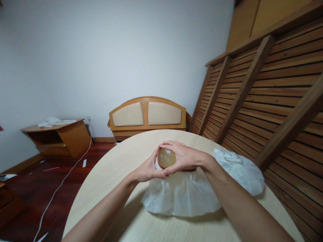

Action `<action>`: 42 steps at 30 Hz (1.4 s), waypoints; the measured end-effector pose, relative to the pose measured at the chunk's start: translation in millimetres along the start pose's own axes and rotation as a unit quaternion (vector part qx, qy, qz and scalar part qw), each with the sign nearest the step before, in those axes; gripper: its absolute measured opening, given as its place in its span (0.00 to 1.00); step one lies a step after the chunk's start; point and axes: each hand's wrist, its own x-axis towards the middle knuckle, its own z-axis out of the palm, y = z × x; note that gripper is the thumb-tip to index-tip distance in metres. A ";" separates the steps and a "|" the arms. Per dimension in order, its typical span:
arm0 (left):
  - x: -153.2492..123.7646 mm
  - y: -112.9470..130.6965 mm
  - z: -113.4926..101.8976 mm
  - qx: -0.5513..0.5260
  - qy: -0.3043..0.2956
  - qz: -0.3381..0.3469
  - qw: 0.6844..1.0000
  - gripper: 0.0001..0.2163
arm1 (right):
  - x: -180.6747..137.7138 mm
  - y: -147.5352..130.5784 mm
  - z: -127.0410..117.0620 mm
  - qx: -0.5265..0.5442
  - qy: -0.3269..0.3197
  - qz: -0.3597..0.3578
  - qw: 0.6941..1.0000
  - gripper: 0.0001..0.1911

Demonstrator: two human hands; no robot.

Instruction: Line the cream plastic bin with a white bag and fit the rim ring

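Bare forearms (234,195) lead to two hands on a brown-rimmed piece (167,158)

Both forearms enter over the near edge of the round tabletop (113,188). Left hand (147,168) and right hand (188,157) curve around the piece, thumbs on the near side, other fingers toward the far side. Each hand is part-open, spread about as wide as the rim (158,158), and grips it from its own side.

Location: well inside the tabletop's edges, at the far side of a translucent plastic bag (181,195). Whether the piece rests on the bag or is raised above it cannot be determined.

Handling, as judged: likely light. Rim appears stiff enough for finger pressure; panel looks smooth, probably slippery, and may smear or crack if pressed. Recommended hold: opposite sides of the rim, palms clear of the panel. The bag appears thin and soft, giving little support.

Appearance: rounded outline, reddish-brown rim, olive-tan panel with cloudy pale glare. A further brown edge shows beneath the right hand; its connection to the piece is unconfirmed. A crumpled white bag (239,171) lies by the tabletop's right edge.
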 end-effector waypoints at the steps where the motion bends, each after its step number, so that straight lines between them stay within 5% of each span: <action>1: -0.2 0.2 -0.1 -0.001 0.002 -0.001 1.000 0.52 | 0.3 -0.1 0.7 0.000 0.004 -0.001 1.000 0.57; 20: -1.6 -21.4 3.0 0.003 0.039 -0.015 0.999 0.54 | -6.2 2.2 11.9 0.000 0.085 0.016 0.996 0.50; 36: -2.7 -21.9 6.2 -0.025 0.043 -0.024 0.998 0.56 | -14.1 -1.5 1.1 -0.018 0.001 0.036 0.999 0.58; 42: -8.8 -26.9 -5.5 0.009 -0.015 -0.014 1.000 0.61 | -17.0 -3.4 0.6 -0.003 -0.001 0.052 0.999 0.59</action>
